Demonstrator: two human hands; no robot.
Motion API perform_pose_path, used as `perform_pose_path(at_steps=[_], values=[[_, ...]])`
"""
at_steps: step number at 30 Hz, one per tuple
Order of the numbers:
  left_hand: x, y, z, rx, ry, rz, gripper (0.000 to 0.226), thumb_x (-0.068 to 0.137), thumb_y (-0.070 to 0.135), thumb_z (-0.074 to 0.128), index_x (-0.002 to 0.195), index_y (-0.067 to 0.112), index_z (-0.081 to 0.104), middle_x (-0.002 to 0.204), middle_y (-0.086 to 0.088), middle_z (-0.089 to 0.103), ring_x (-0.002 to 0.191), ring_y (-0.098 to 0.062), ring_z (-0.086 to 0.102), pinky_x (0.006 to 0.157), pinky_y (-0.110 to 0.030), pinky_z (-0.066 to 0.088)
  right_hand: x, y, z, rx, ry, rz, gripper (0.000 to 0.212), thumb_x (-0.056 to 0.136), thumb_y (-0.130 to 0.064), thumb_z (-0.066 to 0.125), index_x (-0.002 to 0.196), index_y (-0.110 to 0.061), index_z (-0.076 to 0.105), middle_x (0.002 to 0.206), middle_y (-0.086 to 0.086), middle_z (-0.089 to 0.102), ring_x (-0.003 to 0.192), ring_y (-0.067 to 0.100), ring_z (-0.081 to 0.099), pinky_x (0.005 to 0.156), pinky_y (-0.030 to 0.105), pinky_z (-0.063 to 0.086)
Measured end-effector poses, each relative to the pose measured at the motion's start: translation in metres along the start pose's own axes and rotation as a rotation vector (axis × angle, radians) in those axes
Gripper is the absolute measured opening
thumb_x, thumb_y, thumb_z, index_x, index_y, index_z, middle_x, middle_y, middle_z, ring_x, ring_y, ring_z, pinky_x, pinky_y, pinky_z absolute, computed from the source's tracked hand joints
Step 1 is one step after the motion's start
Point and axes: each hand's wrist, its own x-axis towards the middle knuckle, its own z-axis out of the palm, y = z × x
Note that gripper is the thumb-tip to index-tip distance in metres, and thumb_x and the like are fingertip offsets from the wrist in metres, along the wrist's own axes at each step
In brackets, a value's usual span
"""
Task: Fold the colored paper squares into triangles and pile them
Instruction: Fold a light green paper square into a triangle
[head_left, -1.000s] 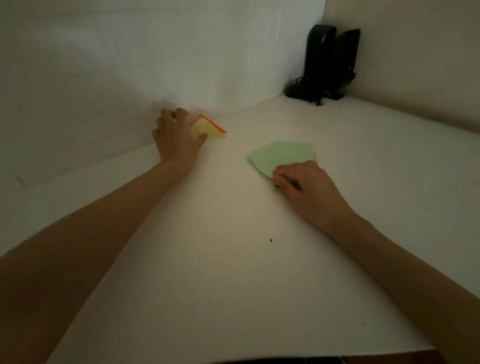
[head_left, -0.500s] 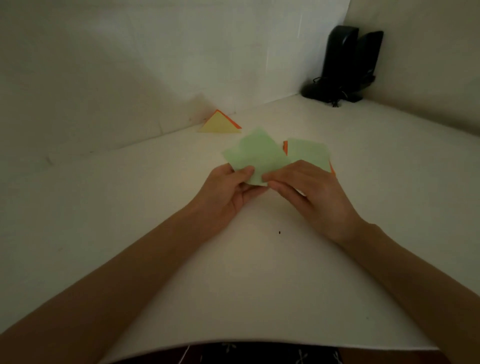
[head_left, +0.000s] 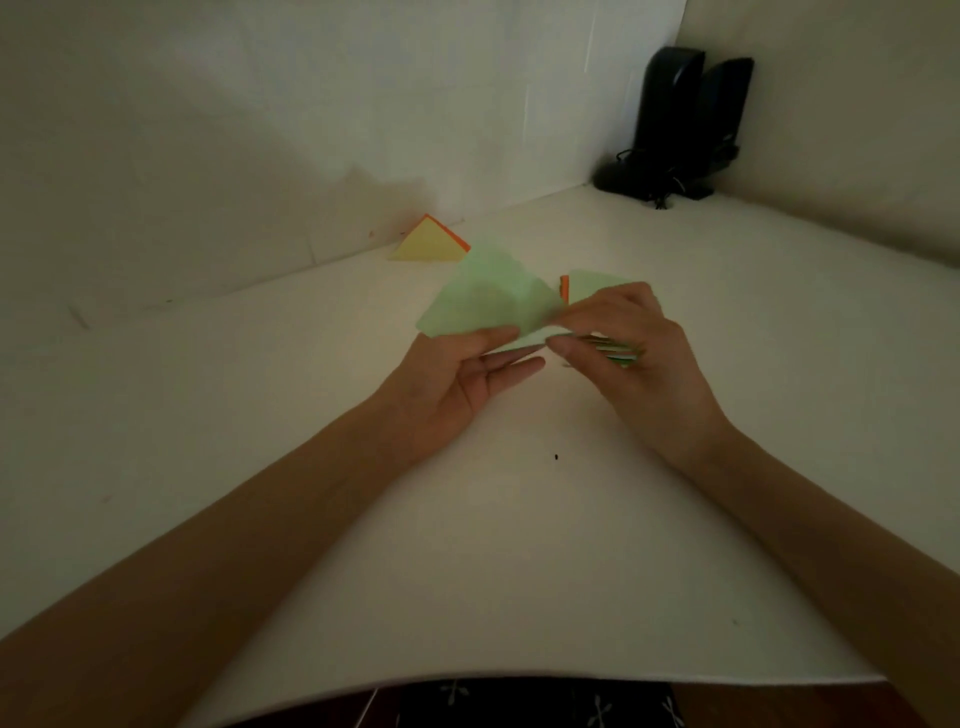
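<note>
A light green paper square is lifted off the white table and bends upward between both hands. My left hand pinches its near left edge with thumb on top. My right hand pinches its right corner. Under my right hand lies the stack of unfolded squares, green on top with an orange edge showing. A pile of folded triangles, yellow over orange, lies at the back against the wall.
Two black speakers with cables stand in the far right corner. White walls close the table at the back and right. The table's front edge runs along the bottom of the view.
My left hand left the triangle pile and came to the green sheet. Both hands lifted the sheet off the stack and it now bends upward.
</note>
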Motion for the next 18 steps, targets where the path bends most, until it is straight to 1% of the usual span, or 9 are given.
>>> perform_pose_path(at_steps=[2,5,7,9,10,11,13,16,18], values=[[0.000,-0.002,0.001,0.024,-0.023,-0.023,0.028,0.080,0.001,0.047,0.105,0.009,0.058,0.089,-0.004,0.073,0.079,-0.019,0.071,0.076,-0.033,0.057,0.001,-0.004,-0.001,0.066,0.025,0.154,0.004,0.082,-0.030,0.067,0.082,-0.027,0.065,0.082,-0.022,0.057,0.089,0.007,0.045,0.082,0.012,0.035],[0.001,-0.001,0.001,0.029,-0.051,-0.066,0.026,0.089,0.010,0.045,0.111,0.010,0.057,0.098,-0.006,0.072,0.087,-0.023,0.070,0.080,-0.033,0.056,0.002,-0.006,-0.001,0.091,0.008,0.355,0.018,0.084,-0.027,0.069,0.071,-0.031,0.057,0.082,-0.017,0.054,0.090,0.002,0.042,0.078,0.005,0.030],[0.001,0.000,0.001,0.060,-0.055,-0.073,0.036,0.085,0.027,0.052,0.118,0.013,0.055,0.104,-0.006,0.071,0.093,-0.025,0.069,0.081,-0.032,0.056,0.004,-0.006,-0.001,0.107,0.002,0.450,0.016,0.082,-0.030,0.069,0.071,-0.028,0.058,0.091,-0.008,0.053,0.094,0.006,0.043,0.077,0.004,0.030],[0.000,0.001,0.002,0.154,-0.069,-0.053,0.052,0.076,0.044,0.061,0.120,0.018,0.054,0.111,-0.003,0.069,0.101,-0.024,0.067,0.081,-0.030,0.055,0.005,-0.004,0.000,0.128,0.011,0.481,0.017,0.082,-0.031,0.069,0.071,-0.025,0.058,0.093,-0.004,0.054,0.091,0.011,0.048,0.075,0.011,0.034],[-0.001,-0.001,0.003,0.203,-0.082,-0.029,0.052,0.073,0.043,0.067,0.118,0.021,0.055,0.111,-0.002,0.069,0.102,-0.024,0.066,0.082,-0.029,0.054,0.005,-0.004,0.001,0.157,0.014,0.490,0.018,0.082,-0.030,0.069,0.072,-0.022,0.057,0.090,-0.003,0.055,0.083,0.009,0.050,0.071,0.012,0.036],[-0.002,-0.001,0.003,0.241,-0.089,-0.001,0.046,0.074,0.037,0.072,0.115,0.022,0.055,0.108,0.000,0.070,0.102,-0.023,0.066,0.083,-0.029,0.054,0.004,-0.005,0.001,0.192,0.010,0.494,0.019,0.082,-0.029,0.069,0.073,-0.017,0.057,0.084,-0.003,0.056,0.074,0.004,0.050,0.065,0.011,0.036],[-0.004,-0.002,0.004,0.290,-0.073,0.051,0.034,0.079,0.021,0.070,0.110,0.022,0.057,0.102,0.002,0.071,0.098,-0.021,0.068,0.083,-0.030,0.054,0.004,-0.007,0.001,0.243,0.001,0.493,0.021,0.082,-0.026,0.070,0.076,-0.012,0.055,0.073,-0.005,0.054,0.061,0.000,0.047,0.059,0.011,0.036],[-0.004,-0.005,0.006,0.291,0.016,0.087,0.023,0.085,0.010,0.060,0.105,0.022,0.059,0.094,0.002,0.073,0.086,-0.020,0.071,0.076,-0.029,0.057,0.003,-0.010,0.001,0.332,-0.010,0.488,0.017,0.082,-0.020,0.071,0.082,-0.020,0.054,0.066,-0.008,0.052,0.057,-0.001,0.044,0.057,0.014,0.036],[-0.003,-0.006,0.006,0.262,0.108,0.100,0.019,0.089,0.006,0.056,0.102,0.020,0.059,0.093,0.000,0.071,0.079,-0.018,0.071,0.070,-0.028,0.058,0.003,-0.012,0.001,0.343,-0.037,0.458,0.011,0.083,-0.016,0.070,0.084,-0.019,0.059,0.066,-0.006,0.053,0.056,0.000,0.043,0.056,0.013,0.035]])
